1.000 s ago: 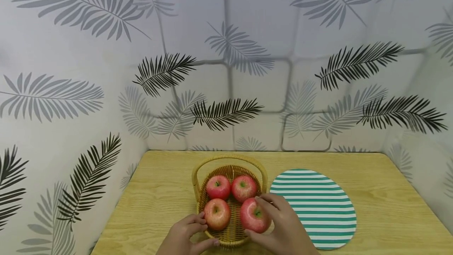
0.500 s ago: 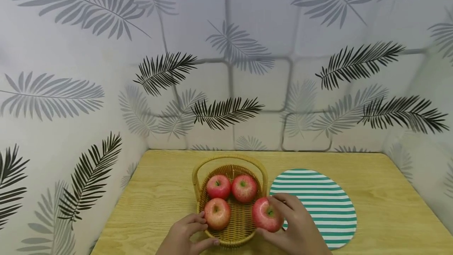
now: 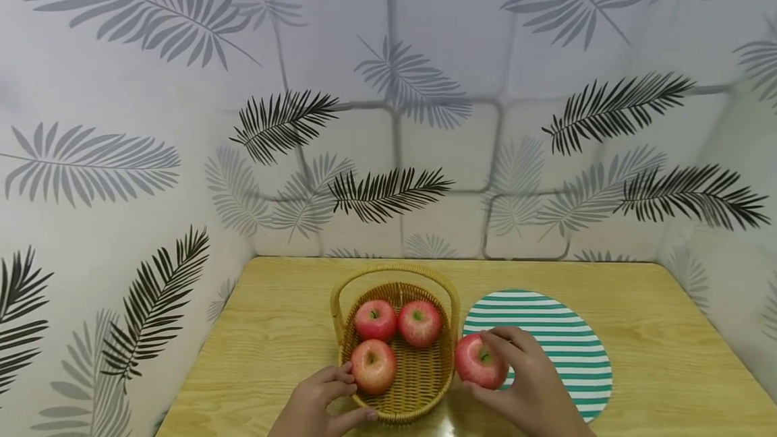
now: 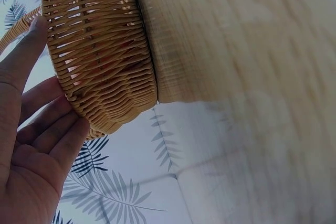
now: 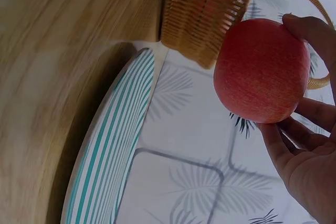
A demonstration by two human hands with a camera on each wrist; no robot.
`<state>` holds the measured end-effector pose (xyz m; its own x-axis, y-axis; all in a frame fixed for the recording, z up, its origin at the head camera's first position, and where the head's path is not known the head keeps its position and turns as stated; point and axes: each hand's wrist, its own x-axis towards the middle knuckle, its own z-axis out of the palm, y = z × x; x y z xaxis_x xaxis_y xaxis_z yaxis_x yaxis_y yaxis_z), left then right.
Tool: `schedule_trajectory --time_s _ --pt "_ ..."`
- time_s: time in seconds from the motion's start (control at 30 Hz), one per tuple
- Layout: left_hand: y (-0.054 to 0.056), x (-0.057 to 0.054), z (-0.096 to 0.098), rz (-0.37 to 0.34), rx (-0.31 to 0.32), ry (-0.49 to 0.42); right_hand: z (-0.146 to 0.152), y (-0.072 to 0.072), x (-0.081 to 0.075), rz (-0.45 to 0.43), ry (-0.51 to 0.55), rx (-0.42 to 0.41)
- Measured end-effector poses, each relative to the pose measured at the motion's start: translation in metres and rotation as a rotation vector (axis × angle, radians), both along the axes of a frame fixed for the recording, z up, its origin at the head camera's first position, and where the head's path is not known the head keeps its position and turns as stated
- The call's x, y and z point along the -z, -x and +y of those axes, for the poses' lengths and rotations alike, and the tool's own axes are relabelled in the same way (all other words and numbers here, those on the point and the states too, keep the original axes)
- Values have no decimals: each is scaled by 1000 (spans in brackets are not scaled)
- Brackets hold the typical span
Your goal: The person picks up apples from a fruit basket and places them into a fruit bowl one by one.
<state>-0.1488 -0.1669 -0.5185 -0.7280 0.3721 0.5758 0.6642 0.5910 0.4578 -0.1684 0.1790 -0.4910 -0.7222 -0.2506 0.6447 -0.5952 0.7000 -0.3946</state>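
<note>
A red apple (image 3: 481,361) is pinched between the thumb and fingers of my right hand (image 3: 534,383), just outside the right rim of the wicker basket (image 3: 408,417). In the right wrist view this apple (image 5: 262,70) hangs above table height, between the basket and the striped mat. My left hand (image 3: 318,402) holds the basket's near left rim, thumb at the front and fingertips over the edge beside a yellowish-red apple (image 3: 373,367). The left wrist view shows those fingers (image 4: 63,139) against the woven wall. Two more red apples (image 3: 375,320) (image 3: 419,324) lie at the back of the basket.
A round mat (image 3: 546,342) with green and white stripes lies right of the basket, partly behind my right hand. The basket's handle (image 3: 394,268) arches over its far side. Behind the wooden table (image 3: 273,315) stands a leaf-patterned backdrop (image 3: 437,140).
My right hand has lifted the near right apple out of the basket and carried it rightward past the rim, toward the mat. My left hand stays at the basket.
</note>
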Motion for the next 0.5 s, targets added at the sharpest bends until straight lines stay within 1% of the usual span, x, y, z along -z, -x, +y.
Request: schedule_trajectory --time_s 0.17,0.33,0.5 --pt "0 1 1 5 -7 0 8 7 2 -53 -20 69" --pt "1 4 0 30 -2 -4 16 18 4 -73 -17 98" --pt "3 7 -1 26 -9 6 24 31 3 -104 -30 136"
